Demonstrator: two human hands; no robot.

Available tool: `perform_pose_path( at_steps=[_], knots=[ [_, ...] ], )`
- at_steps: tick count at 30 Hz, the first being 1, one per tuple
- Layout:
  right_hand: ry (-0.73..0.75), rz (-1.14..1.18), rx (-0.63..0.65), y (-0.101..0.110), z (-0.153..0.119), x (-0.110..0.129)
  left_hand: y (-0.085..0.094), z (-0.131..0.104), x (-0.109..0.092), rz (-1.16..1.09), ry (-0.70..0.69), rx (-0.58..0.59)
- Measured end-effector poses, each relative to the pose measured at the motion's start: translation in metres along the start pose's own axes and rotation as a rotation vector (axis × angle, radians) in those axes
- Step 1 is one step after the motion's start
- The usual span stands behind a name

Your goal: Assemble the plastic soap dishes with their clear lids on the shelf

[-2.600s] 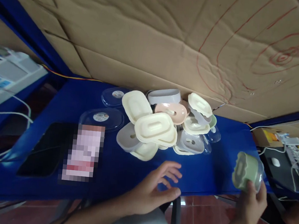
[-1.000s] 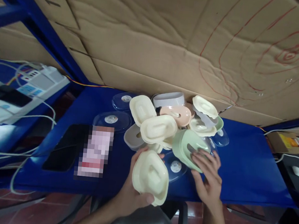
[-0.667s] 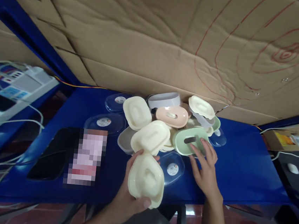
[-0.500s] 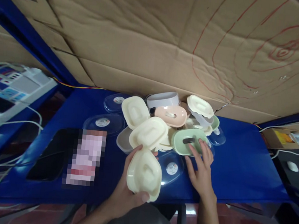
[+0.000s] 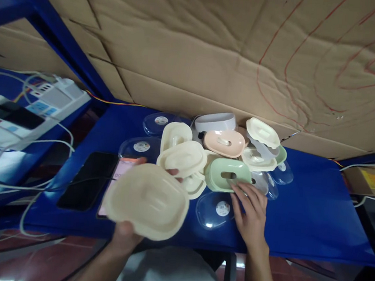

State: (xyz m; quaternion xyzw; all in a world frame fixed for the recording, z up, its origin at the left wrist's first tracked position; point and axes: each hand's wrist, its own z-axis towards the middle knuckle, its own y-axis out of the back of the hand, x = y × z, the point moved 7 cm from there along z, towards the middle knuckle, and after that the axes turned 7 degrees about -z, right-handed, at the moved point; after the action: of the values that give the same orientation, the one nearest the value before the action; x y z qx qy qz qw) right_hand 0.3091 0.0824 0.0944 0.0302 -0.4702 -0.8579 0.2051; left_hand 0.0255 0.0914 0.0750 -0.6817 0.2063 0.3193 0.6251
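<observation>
A cream tray [image 5: 148,201] is gripped by my left hand [image 5: 127,236], its thumb on the near rim and fingers behind the far side. My right hand [image 5: 250,208] rests with fingertips at the near right edge of a green container [image 5: 225,175] that has an oval slot; whether the fingers pinch it is hard to tell. Beside these lie cream trays [image 5: 184,158], a pink slotted piece [image 5: 225,143] and a grey container [image 5: 216,122]. A clear lid [image 5: 213,216] with a round sticker lies just below the green container.
More clear lids [image 5: 137,146] lie at the pile's left. On the blue table [image 5: 313,214] are a dark phone [image 5: 86,181] and a lit phone [image 5: 107,201]. A power strip [image 5: 54,105] with cables stands left; cardboard [image 5: 189,48] rises behind.
My left hand has moved left with the cream tray, which now faces up more and covers part of the lit phone. The green container has shifted slightly left against the pile.
</observation>
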Motion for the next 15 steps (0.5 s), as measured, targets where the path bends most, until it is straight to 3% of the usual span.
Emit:
perform_pose_path(
  at_steps=[3,6,10,15],
  knots=[
    [-0.001,-0.021,-0.017,-0.001,0.006,0.004,0.011,-0.001,-0.019,-0.006,-0.198,-0.239],
    [-0.010,-0.011,-0.011,-0.003,0.008,0.006,0.019,-0.002,-0.006,0.040,-0.146,-0.343],
    [-0.084,0.014,-0.070,0.005,-0.004,0.002,0.024,0.000,0.017,0.039,-0.009,-0.285],
    [-0.105,0.014,-0.061,0.006,-0.019,0.011,0.021,0.006,0.017,0.077,-0.045,-0.206]
  ],
)
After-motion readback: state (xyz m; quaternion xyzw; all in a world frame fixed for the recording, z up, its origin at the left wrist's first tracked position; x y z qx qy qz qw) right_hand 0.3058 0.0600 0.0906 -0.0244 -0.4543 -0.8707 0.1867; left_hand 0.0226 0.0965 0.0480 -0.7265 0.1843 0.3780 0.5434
